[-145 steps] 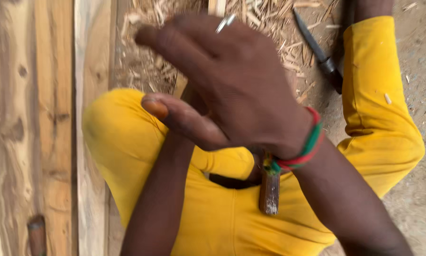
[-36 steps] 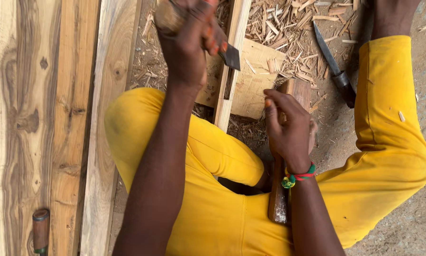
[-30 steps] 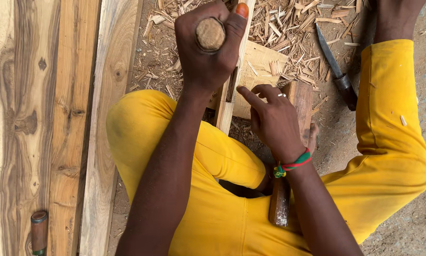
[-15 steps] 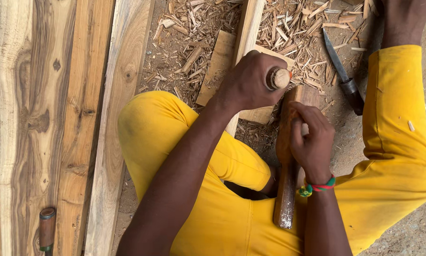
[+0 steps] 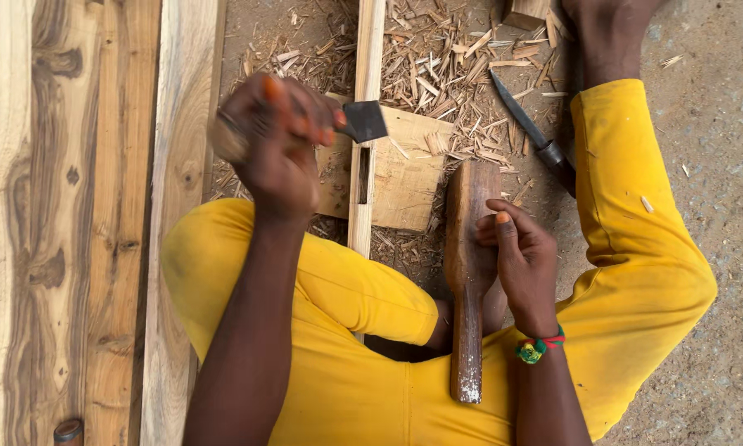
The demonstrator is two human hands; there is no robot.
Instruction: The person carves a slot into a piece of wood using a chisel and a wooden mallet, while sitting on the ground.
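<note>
Gripping chisel (image 5: 361, 121) tight, left hand (image 5: 276, 144) raised above mortised rail (image 5: 363, 157); mallet (image 5: 468, 272) loosely fingered by right hand (image 5: 524, 264); slip likely, rail edge gouged.

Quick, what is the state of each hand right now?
Left hand: closed around the handle of a chisel.
Right hand: fingers curled on a wooden mallet, thumb side hidden.
</note>
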